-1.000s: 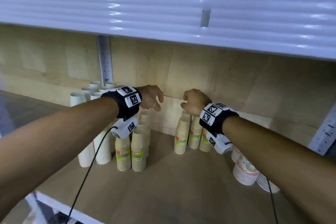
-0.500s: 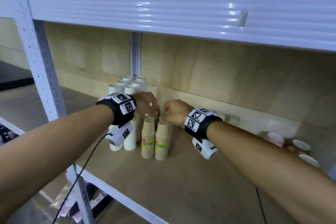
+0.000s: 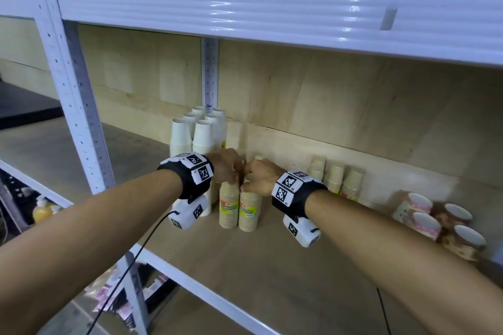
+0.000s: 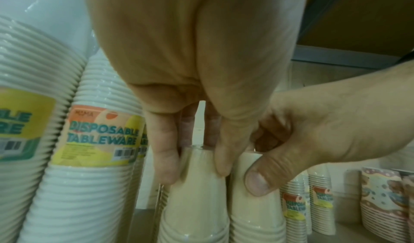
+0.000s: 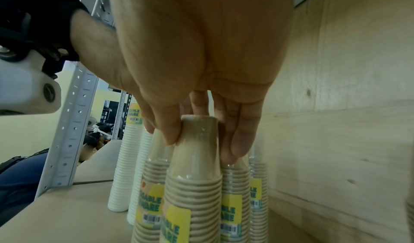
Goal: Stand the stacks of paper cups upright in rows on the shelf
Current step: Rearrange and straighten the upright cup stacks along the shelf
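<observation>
Kraft-brown stacks of paper cups (image 3: 227, 205) stand upright on the shelf (image 3: 272, 261) at the head view's centre, both hands meeting over their tops: left hand (image 3: 226, 166) on the left stack, right hand (image 3: 261, 175) on the right. White stacks (image 3: 202, 134) stand at 11 o'clock, three more brown stacks (image 3: 336, 178) at 2 o'clock, and patterned cup stacks (image 3: 419, 215) lie on their sides at 3 o'clock.

From the left wrist, fingers (image 4: 164, 160) and thumb pinch the left stack's top cup.

From the right wrist, fingers (image 5: 240, 140) and thumb clamp the other stack (image 5: 195, 167). Best to hold low on the top cup, press straight down, and nudge both stacks flush with the row before letting go.
</observation>
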### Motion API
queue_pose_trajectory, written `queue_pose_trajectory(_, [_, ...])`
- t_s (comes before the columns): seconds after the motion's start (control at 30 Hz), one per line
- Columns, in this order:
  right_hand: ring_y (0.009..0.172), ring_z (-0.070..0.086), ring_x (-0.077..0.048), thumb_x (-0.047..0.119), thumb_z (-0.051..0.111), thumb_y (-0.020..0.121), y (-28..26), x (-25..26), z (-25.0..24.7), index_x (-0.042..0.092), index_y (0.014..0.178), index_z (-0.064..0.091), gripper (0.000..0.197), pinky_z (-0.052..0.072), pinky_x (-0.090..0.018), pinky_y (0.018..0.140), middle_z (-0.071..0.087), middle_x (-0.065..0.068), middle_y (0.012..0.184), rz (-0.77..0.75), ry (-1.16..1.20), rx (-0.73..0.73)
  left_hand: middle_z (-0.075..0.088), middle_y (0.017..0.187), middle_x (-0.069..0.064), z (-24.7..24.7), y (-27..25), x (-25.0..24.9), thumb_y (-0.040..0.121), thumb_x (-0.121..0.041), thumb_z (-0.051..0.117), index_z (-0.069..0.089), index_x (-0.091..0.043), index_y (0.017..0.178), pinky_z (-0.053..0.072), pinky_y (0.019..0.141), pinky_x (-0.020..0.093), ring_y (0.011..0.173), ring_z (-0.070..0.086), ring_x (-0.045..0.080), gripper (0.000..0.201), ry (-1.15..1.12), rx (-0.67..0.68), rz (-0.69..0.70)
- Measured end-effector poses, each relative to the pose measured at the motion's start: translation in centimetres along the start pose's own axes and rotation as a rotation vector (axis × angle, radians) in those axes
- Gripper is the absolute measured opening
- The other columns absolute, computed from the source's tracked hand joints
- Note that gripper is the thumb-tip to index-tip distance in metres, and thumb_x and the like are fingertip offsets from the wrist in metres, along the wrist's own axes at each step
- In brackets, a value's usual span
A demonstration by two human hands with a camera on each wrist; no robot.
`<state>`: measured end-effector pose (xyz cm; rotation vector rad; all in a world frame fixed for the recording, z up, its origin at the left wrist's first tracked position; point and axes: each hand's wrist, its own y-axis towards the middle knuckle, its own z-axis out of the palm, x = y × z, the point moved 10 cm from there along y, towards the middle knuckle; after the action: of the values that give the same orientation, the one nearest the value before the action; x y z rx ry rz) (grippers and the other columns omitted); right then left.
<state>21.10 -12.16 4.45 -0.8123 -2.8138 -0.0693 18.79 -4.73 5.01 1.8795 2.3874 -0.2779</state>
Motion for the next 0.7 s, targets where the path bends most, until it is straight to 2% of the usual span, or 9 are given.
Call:
queue_pose_trajectory(0.1, [0.09, 0.063, -0.024, 0.03, 0.071, 0.084, -0.4, 0.2, -0.4, 0.011, 0.091, 0.069, 0.021, 0.043, -0.028, 0.068, 0.068, -0.009, 0.092, -0.012, 0.025, 0.002, 0.056, 0.104, -0.007, -0.2, 0.0, 0.0, 0.082, -0.019, 0.074, 0.07, -0.024, 0.108, 0.052, 0.084, 0.032, 0.099, 0.058, 0.018, 0.027, 0.011, -0.002, -0.005])
queue_pose_trajectory(0.17, [0.084, 0.059, -0.022, 0.029, 0.072, 0.084, -0.7, 0.2, -0.6, 0.01, 0.088, 0.068, 0.019, 0.041, -0.028, 0.066, 0.066, -0.007, 0.089, -0.018, 0.023, 0.002, 0.056, 0.101, -0.008, -0.3, 0.0, -0.5, 0.081, -0.018, 0.074, 0.07, -0.024, 0.108, 0.051, 0.08, 0.03, 0.096, 0.057, 0.016, 0.027, 0.016, 0.0, 0.018])
queue_pose_trajectory(0.23, [0.081, 0.058, -0.02, 0.027, 0.073, 0.082, -0.9, -0.2, -0.8, 0.005, 0.09, 0.069, 0.024, 0.039, -0.025, 0.058, 0.065, -0.009, 0.088, -0.006, 0.027, 0.0, 0.057, 0.101, -0.007, -0.3, 0.3, -1.0, 0.081, -0.017, 0.074, 0.069, -0.022, 0.107, 0.05, 0.075, 0.029, 0.094, 0.057, 0.015, 0.027, 0.02, 0.017, 0.039])
queue_pose_trajectory(0.33, [0.079, 0.056, -0.019, 0.025, 0.074, 0.082, -1.4, -1.3, -1.2, 0.003, 0.096, 0.069, 0.026, 0.034, -0.021, 0.049, 0.063, -0.007, 0.087, 0.023, 0.034, -0.011, 0.062, 0.105, -0.002, -0.2, 0.8, -2.2, 0.079, -0.014, 0.074, 0.069, -0.019, 0.107, 0.054, 0.079, 0.031, 0.095, 0.06, 0.018, 0.028, 0.016, 0.04, 0.061])
queue_pose_trajectory(0.43, [0.08, 0.057, -0.018, 0.026, 0.075, 0.082, -2.5, -2.7, -1.8, 0.008, 0.099, 0.068, 0.026, 0.035, -0.022, 0.051, 0.06, -0.001, 0.087, 0.061, 0.028, -0.015, 0.061, 0.104, -0.003, -0.4, 1.4, -4.1, 0.079, -0.013, 0.074, 0.069, -0.016, 0.11, 0.051, 0.077, 0.029, 0.096, 0.059, 0.018, 0.031, -0.002, 0.059, 0.097])
queue_pose_trajectory(0.53, [0.089, 0.063, -0.02, 0.03, 0.075, 0.08, -3.6, -4.8, -2.3, 0.01, 0.107, 0.068, 0.034, 0.047, -0.027, 0.067, 0.067, -0.004, 0.098, 0.124, 0.028, -0.005, 0.065, 0.107, 0.0, -0.2, 2.2, -6.1, 0.078, -0.013, 0.074, 0.069, -0.02, 0.102, 0.055, 0.083, 0.035, 0.099, 0.063, 0.019, 0.025, -0.042, 0.095, 0.135])
queue_pose_trajectory(0.57, [0.09, 0.064, -0.021, 0.031, 0.076, 0.08, -4.0, -5.6, -2.6, 0.011, 0.107, 0.068, 0.035, 0.048, -0.028, 0.069, 0.067, -0.004, 0.098, 0.145, 0.027, -0.004, 0.065, 0.107, 0.001, -0.1, 2.5, -6.9, 0.078, -0.013, 0.074, 0.067, -0.023, 0.097, 0.056, 0.083, 0.036, 0.099, 0.064, 0.021, 0.023, -0.054, 0.11, 0.149])
queue_pose_trajectory(0.7, [0.081, 0.061, -0.019, 0.03, 0.076, 0.08, -6.0, -8.8, -3.6, 0.011, 0.103, 0.068, 0.03, 0.042, -0.024, 0.056, 0.062, -0.002, 0.087, 0.224, 0.019, -0.005, 0.066, 0.101, -0.001, 0.0, 3.6, -10.5, 0.076, -0.014, 0.076, 0.064, -0.029, 0.091, 0.055, 0.076, 0.031, 0.097, 0.067, 0.021, 0.024, -0.075, 0.122, 0.206])
